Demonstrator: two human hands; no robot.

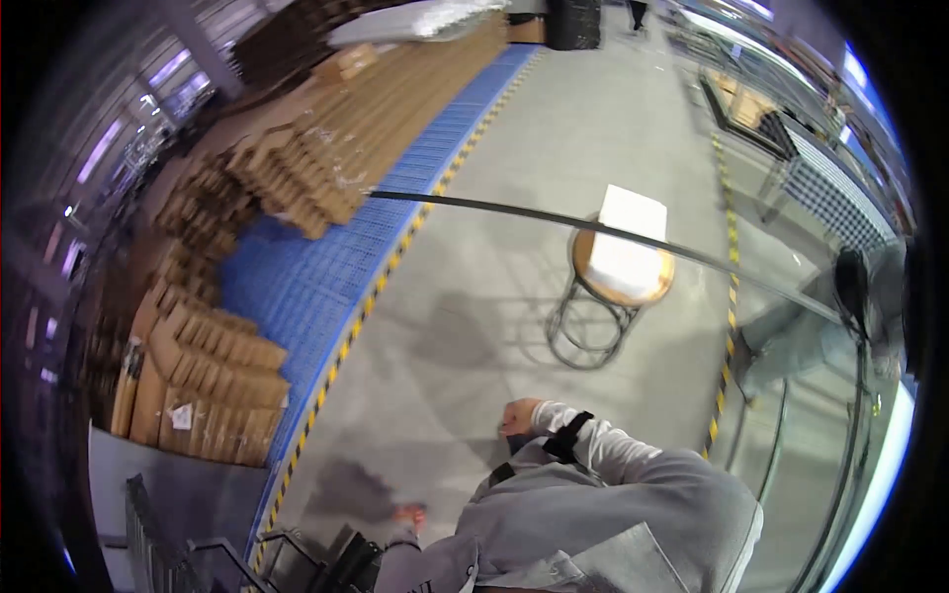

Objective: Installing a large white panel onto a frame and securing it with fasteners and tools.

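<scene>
My right hand (519, 417) is in front of my body, its fingers curled in. Whether anything is inside them is hidden. A black strap (569, 438) circles the grey right sleeve near the wrist. Lower and to the left, my left hand (410, 515) hangs by my side, small and blurred, so its fingers cannot be read. Ahead of my right hand, a round wooden-topped stool (656, 287) with dark metal legs bears a white rectangular block or stack (627, 237). Both hands are apart from it.
Flat brown cardboard stacks (222, 381) lie on blue slatted pallets (306, 272) along the left. Yellow-black tape (390, 265) edges the grey floor (474, 287). A long dark strip (514, 210) crosses ahead. Another person (885, 306) is at the right by metal-framed equipment (830, 178).
</scene>
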